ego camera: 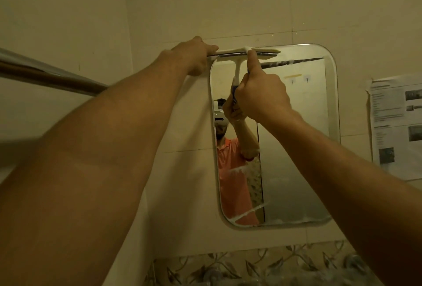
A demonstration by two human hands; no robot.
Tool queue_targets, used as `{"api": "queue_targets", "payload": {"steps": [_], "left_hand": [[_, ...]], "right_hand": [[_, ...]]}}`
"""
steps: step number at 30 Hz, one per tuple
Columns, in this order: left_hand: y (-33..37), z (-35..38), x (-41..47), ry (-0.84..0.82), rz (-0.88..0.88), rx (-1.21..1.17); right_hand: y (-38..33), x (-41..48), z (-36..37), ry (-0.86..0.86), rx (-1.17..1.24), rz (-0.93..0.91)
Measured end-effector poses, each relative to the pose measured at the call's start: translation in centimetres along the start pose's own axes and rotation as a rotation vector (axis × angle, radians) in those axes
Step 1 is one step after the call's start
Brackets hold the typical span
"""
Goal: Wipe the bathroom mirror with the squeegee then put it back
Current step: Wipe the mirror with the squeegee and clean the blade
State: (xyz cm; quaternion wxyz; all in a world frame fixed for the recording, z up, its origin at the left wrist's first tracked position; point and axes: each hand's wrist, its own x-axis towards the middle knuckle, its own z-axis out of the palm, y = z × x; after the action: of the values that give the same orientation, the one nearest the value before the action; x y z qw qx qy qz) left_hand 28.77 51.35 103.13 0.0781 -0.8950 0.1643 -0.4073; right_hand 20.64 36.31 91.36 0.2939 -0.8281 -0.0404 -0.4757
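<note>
A rounded rectangular mirror [296,148] hangs on the beige tiled wall, with soapy streaks along its bottom edge and near its top. A white squeegee [237,66] lies against the mirror's top left corner, blade level along the upper edge. My right hand [262,96] grips the squeegee's handle, thumb stretched up along the stem. My left hand [196,55] holds the left end of the blade, where it juts past the mirror's edge.
A metal rail [52,75] runs across the left side towards the wall. A printed paper sheet [397,126] is stuck to the wall right of the mirror. A leaf-patterned tile border [251,265] runs below, with blurred taps near the bottom edge.
</note>
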Motion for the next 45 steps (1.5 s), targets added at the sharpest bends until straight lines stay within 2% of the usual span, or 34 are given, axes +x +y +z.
{"api": "queue_targets", "payload": {"steps": [15, 28, 31, 35, 39, 45], "left_hand": [[4.1, -1.7, -1.6, -0.007, 0.033, 0.421], [4.8, -0.5, -2.8, -0.029, -0.029, 0.298], [5.0, -0.2, -3.0, -0.067, -0.041, 0.249], [5.0, 0.7, -3.1, -0.014, -0.015, 0.271], [5.3, 1.1, -3.5, 0.010, -0.037, 0.284], [5.7, 1.3, -3.8, 0.010, -0.067, 0.277]], "right_hand": [[1.4, -3.9, 1.4, -0.055, -0.094, 0.027], [4.2, -9.1, 4.6, -0.077, -0.087, 0.041], [4.3, -10.8, 4.2, -0.139, -0.097, 0.062], [4.0, -13.6, 3.5, -0.202, -0.062, 0.084], [4.8, -16.0, 3.8, -0.276, -0.123, 0.134], [6.3, -18.9, 5.3, -0.282, -0.140, 0.169]]}}
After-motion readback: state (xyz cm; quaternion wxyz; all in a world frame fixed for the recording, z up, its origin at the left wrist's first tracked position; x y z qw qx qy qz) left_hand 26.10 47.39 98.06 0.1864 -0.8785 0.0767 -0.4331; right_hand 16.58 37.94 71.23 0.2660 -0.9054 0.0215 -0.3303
